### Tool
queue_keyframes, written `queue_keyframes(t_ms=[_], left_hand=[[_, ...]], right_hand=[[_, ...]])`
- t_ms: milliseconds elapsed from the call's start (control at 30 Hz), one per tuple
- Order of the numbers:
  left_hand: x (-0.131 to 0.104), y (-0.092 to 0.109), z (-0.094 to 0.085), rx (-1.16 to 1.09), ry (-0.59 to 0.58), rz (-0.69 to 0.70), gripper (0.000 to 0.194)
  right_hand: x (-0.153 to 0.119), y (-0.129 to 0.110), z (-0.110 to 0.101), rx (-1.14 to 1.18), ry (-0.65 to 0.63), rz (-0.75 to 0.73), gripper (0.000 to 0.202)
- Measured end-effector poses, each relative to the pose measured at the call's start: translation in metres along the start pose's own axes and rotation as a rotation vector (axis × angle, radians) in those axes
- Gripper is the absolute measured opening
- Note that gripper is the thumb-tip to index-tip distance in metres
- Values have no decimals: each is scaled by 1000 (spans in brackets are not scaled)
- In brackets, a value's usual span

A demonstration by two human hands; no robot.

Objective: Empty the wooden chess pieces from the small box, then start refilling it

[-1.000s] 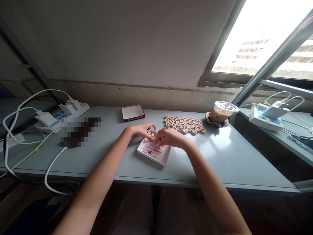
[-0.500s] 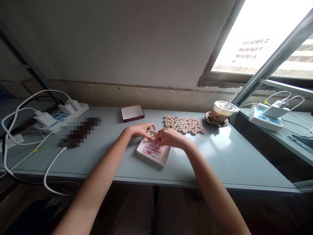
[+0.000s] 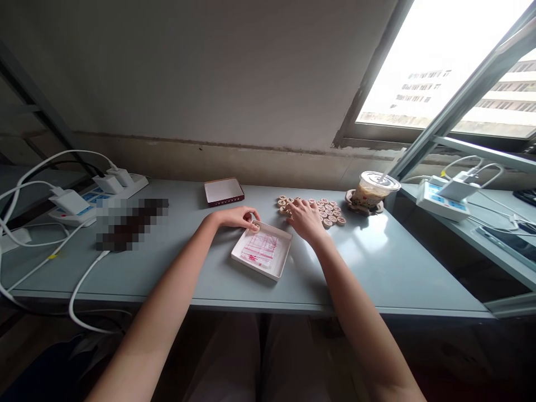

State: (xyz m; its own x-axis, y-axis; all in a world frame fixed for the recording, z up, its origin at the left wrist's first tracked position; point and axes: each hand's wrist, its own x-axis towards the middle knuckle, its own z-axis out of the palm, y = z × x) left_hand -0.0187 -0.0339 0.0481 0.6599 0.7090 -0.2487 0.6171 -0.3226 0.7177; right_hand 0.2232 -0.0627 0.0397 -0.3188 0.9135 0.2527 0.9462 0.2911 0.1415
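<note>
At the centre of the frame, on the grey counter (image 3: 377, 262), a shallow white tray (image 3: 263, 249) lies with a pink-printed sheet inside it. The left hand (image 3: 238, 216) rests at the tray's upper left corner, fingers curled on the rim over what may be a single round piece there; the grip cannot be made out. The right hand (image 3: 306, 219) lies just up and right of the tray, fingers spread loosely and holding nothing visible, fingertips touching the near left edge of the cluster of wooden discs (image 3: 320, 208). The cluster stretches rightward from that hand toward the lidded drink cup (image 3: 371, 191). The right hand is much the nearer to the discs.
</note>
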Motion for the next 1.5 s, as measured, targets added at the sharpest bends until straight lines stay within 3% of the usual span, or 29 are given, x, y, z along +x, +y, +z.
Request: queue_keyframes(t_ms=[167, 500, 667, 800, 933, 1067, 1167, 1400, 1500], left_hand=[[3, -3, 1, -18, 17, -3, 41], [2, -2, 1, -37, 6, -3, 41], [3, -5, -1, -61, -30, 22, 45], [2, -4, -1, -115, -50, 25, 51], [0, 3, -1, -110, -24, 1, 54], [-1, 5, -1, -81, -22, 19, 55], [-2, 4, -2, -76, -24, 44, 52], [-1, 1, -2, -16, -1, 93, 46], [0, 1, -2, -25, -8, 84, 46]], right_hand=[[1, -3, 2, 1, 41, -10, 41], [2, -5, 4, -11, 57, -43, 23], [4, -1, 1, 104, 15, -34, 19], [4, 3, -13, 236, 65, -3, 21], [3, -2, -22, 446, 97, -172, 22], [1, -16, -21, 572, -38, -370, 21], [-1, -24, -20, 562, -77, -381, 20], [-3, -33, -23, 432, 4, -366, 32], [-2, -33, -25, 405, -13, -371, 22]])
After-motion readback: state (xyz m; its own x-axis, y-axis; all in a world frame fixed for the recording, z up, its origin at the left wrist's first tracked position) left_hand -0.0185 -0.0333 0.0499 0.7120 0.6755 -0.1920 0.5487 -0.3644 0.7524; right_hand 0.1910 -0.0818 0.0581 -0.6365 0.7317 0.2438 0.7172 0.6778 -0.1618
